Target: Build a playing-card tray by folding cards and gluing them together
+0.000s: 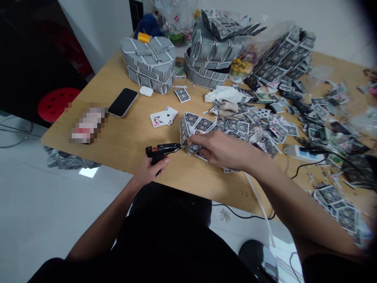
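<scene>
A black hot glue gun (165,149) lies in the grip of my left hand (150,169), fingers wrapped round its handle and nozzle pointing right. Its tip meets the near left end of a structure made of playing cards (203,124), patterned backs outward. My right hand (224,147) is closed at that same end, pinching a playing card (194,148) beside the nozzle. The fingers partly hide this card and the structure's inside. Just beyond, two face-up playing cards (163,116) lie overlapping on the wooden table (123,145).
Finished-looking card boxes (150,63) stand at the back, with a stacked card piece (218,47) beside them. A phone (123,102) and white earbud case (146,91) lie left. Loose cards (277,131) litter the right, near a power strip (303,153) with a black cable.
</scene>
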